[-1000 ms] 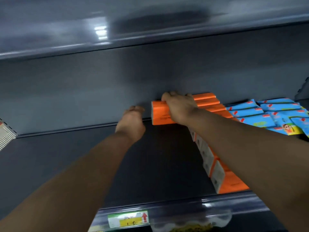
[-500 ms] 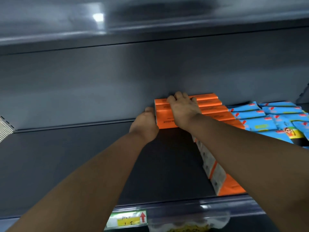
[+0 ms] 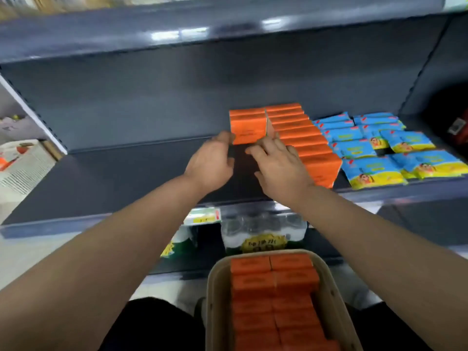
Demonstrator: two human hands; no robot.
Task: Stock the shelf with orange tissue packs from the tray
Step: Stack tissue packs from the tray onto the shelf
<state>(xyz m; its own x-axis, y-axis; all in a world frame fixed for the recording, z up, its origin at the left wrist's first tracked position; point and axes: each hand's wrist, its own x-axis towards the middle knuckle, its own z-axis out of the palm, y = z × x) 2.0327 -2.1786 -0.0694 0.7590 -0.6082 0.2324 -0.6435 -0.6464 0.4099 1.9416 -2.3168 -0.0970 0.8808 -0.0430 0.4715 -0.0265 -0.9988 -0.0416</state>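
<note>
My left hand (image 3: 210, 164) and right hand (image 3: 279, 168) both hold nothing. The fingers (image 3: 222, 138) of the left are loosely spread and the fingers (image 3: 272, 146) of the right lie flat and relaxed, with a narrow gap between the two hands. Just past my left fingertips stands the new stack of orange packs (image 3: 247, 126), pushed against the back wall. The blur keeps me from telling whether I touch its near corner or am just shy of it. Under and beyond my right fingers runs the finished row of orange packs (image 3: 306, 140), one behind the other from the back to the front lip. The new stack sits tight against that row's far end, I judge so a second row can start square with the first and no room is wasted.

Further right of my right hand lie blue packs (image 3: 364, 148), kept as their own block. Left of my left hand the shelf (image 3: 114, 178) is bare dark board, where the rest should go.

Below my wrists, close to my body, the tray (image 3: 214, 300) holds two columns of orange packs (image 3: 273, 300), so most of the stocking looks undone. Next I expect to reach down for more.
</note>
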